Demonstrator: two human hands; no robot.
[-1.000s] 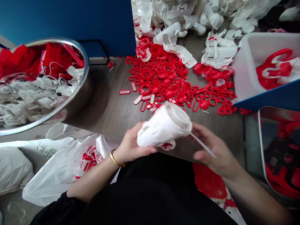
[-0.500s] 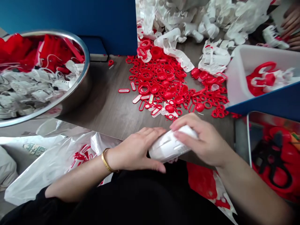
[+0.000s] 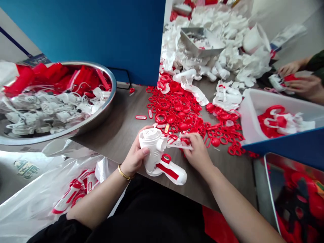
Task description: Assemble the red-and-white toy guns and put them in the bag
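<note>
Up it comes: half a second back the white plastic housing (image 3: 153, 148) lay sideways under both palms at the near edge of the tabletop (image 3: 118, 131). Now it stands on end, grille cap facing up, and the right hand (image 3: 198, 154) has gone off it and out to the fringe of the red parts pile (image 3: 182, 108). Left hand (image 3: 135, 158) has the barrel, fingers (image 3: 144, 151) wrapped closed round it, thumb across the front. The handle (image 3: 174, 172), with its red stripe, pokes out low towards the person. Right-hand fingers are curled shut on a thin white strip (image 3: 180, 145) that runs back to the housing's side, though exactly what's pinched under them I can't make out. This looks like a light, hollow, rigid moulding, smooth and a bit slippery, thin-walled, so likely to flex or crack at the vent slots if squeezed. Best hold, I'd say, is right where it is, round the fat barrel, or else by the handle. Steel bowl (image 3: 111, 98) sits well off to the left, white tub (image 3: 249, 114) off to the right.
</note>
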